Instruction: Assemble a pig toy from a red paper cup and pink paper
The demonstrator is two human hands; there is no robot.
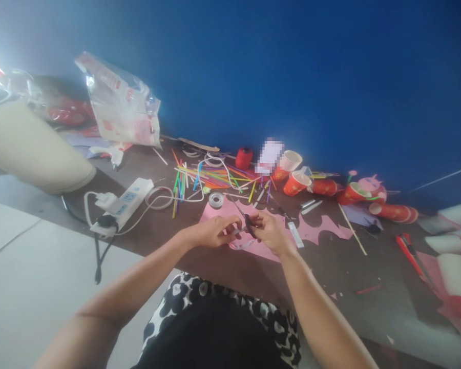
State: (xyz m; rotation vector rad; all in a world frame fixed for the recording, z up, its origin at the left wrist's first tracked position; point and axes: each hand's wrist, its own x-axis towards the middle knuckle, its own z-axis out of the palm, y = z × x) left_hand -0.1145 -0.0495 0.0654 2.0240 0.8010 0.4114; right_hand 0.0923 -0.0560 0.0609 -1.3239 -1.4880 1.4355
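Note:
My right hand (268, 233) is closed round the dark handles of a pair of scissors (248, 221), whose blades point up and to the left. Close beside it, my left hand (217, 231) pinches a narrow white strip (238, 231) between thumb and fingers. A loop of the strip hangs below the hands. Under both hands lies a sheet of pink paper (267, 250) with a scalloped edge. Just beyond the left hand sits a roll of white tape (215, 200).
Colourful sticks (211, 177) are heaped behind the hands. Red paper cups (296, 183) stand and lie at the back right. A power strip (125, 205) with cables is on the left, a red utility knife (411, 256) on the right. A blue wall rises behind.

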